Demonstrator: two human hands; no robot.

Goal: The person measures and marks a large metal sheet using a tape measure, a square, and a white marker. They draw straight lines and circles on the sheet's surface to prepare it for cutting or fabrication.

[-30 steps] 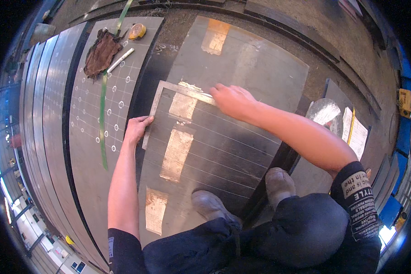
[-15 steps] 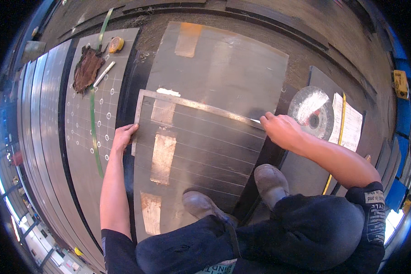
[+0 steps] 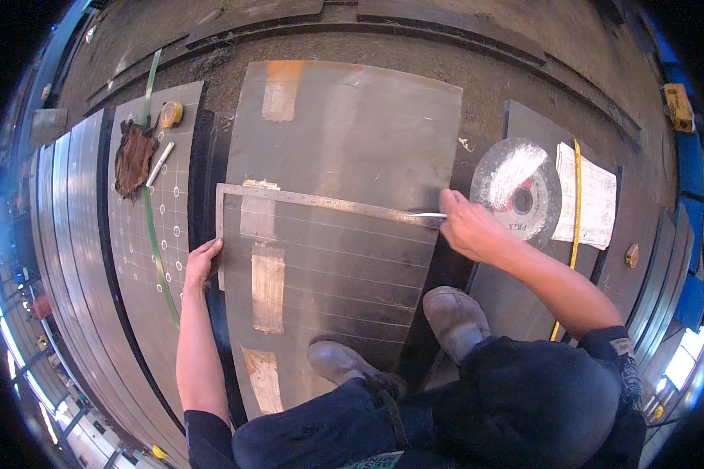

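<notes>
A flat steel plate (image 3: 344,133) lies in front of me, with several thin parallel lines scratched across it. An L-shaped steel square (image 3: 321,202) rests on it; its long blade runs across the plate and its short leg lies along the left edge. My left hand (image 3: 202,266) is closed at that short leg, thumb and fingers pressing it by the plate's edge. In my right hand (image 3: 477,227) is a thin, pale pointed scriber (image 3: 427,214), held almost flat along the blade near its right end. The fingers partly hide the scriber.
Left, another plate (image 3: 125,242) with circled marks bears a brown rag (image 3: 135,160), a white marker (image 3: 160,164) and a tape measure (image 3: 171,115). Right are a round cutting disc (image 3: 493,184), papers (image 3: 590,207) and a yellow measuring strip (image 3: 576,187). My boots (image 3: 455,313) stand near the lines.
My view has shifted, so the whole scene sits a little lower and further left. The scriber's tip has moved left along the blade, and more of it shows. The square stays against the plate.
</notes>
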